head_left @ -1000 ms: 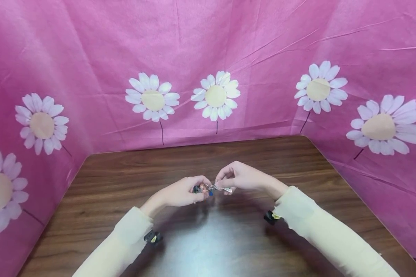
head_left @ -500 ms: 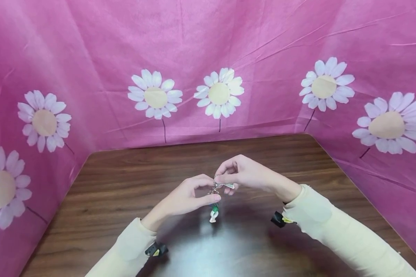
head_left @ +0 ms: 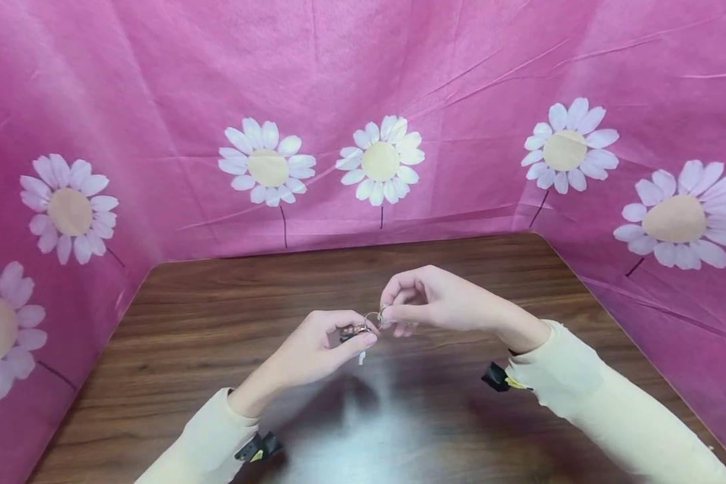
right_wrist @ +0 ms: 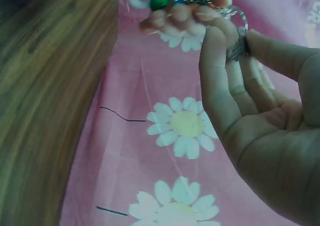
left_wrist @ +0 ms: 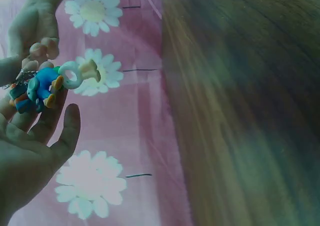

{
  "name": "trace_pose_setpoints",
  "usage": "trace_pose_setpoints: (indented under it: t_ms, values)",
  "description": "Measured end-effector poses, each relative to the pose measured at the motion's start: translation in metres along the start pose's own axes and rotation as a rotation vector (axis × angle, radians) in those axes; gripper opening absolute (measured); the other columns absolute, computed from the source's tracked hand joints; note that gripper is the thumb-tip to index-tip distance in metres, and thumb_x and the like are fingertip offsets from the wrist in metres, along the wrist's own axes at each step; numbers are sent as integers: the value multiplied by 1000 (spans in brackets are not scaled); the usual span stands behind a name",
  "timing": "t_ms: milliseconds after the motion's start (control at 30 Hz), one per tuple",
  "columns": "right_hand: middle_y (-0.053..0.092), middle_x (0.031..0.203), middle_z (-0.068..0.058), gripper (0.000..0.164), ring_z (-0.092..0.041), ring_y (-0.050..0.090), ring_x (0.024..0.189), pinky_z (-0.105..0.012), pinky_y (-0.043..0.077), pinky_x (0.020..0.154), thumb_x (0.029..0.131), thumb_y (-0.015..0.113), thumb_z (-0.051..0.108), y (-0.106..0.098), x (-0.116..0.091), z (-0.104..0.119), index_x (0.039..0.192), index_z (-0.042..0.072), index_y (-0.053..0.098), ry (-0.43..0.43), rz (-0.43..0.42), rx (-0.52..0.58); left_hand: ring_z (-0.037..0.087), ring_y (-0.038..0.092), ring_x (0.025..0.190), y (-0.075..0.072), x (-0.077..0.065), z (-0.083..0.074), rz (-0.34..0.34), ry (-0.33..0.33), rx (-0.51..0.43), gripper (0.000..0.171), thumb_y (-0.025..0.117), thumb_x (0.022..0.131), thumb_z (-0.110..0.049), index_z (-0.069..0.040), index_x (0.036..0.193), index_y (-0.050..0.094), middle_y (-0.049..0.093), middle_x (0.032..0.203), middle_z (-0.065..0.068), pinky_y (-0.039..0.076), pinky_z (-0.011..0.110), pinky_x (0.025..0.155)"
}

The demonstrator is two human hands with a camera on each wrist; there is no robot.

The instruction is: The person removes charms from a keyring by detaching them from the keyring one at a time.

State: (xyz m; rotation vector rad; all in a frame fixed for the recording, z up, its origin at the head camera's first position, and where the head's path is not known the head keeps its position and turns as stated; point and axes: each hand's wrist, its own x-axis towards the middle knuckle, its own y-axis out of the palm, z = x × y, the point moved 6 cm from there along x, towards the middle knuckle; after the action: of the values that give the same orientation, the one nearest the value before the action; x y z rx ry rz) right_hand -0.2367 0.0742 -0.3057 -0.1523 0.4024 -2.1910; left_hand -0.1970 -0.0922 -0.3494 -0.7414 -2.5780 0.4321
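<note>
While it was held clear of the surface [head_left: 230,289], the metal ring [right_wrist: 244,19] lay between two grips

As the left hand [head_left: 314,349] pinched the colored charms [left_wrist: 45,85] between thumb and fingers, the right hand [head_left: 444,299] pinched a grey metal piece [right_wrist: 239,48] at the ring. The assembly was positioned above the surface, between its left and right edges and short of its far edge. A white loop [left_wrist: 70,84] projected beside the charms.

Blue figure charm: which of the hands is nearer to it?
Left. The blue figure charm is in the bunch of charms that the left hand holds; the right hand is farther off, pinching at the metal ring.
</note>
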Motion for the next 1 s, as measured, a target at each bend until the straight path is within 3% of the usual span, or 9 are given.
trace_pose_setpoints:
  t_ms: [233,433,567,733,900,1000]
  values:
    - [75,101,-5,28,-25,74,79,-39,61,72,97,71,13,9,-13,7,124,5,69,-124,-53,-97,8,68,79,-10,-7,-33,-61,136,151,7,67,100,-18,-20,102,73,71,84,-12,55,27,73]
    - [72,96,-11,24,-33,71,79,-44,60,74,98,68,10,16,-15,2,121,4,68,-128,-40,64,4,66,79,-10,-9,-47,-74,261,229,6,67,99,-14,-16,101,73,71,86,-7,52,17,57]
    - [72,97,-15,21,-31,68,76,-39,59,71,98,69,10,18,-15,-2,118,5,70,-102,-21,118,1,65,79,-8,-8,-51,-60,318,240,8,69,98,-11,-16,101,73,71,85,-7,53,16,59]
    - [69,89,-16,12,-26,63,68,-39,57,63,98,69,10,18,-13,1,107,4,73,-116,-18,108,2,63,81,-6,-6,-52,-65,331,266,8,70,97,-10,-17,101,73,69,86,-10,50,15,58]
    - [66,77,-22,9,-21,59,64,-35,54,55,96,71,14,13,-16,-3,99,7,75,-53,-64,93,5,65,84,-9,-7,-50,-133,292,242,12,72,95,-12,-17,106,72,70,90,-12,55,23,75]
    - [67,76,-22,9,-22,62,64,-33,54,55,96,72,16,12,-17,-6,97,8,75,-36,-79,74,5,65,82,-11,-8,-47,-176,275,231,16,73,95,-12,-17,110,71,70,88,-12,54,24,74]
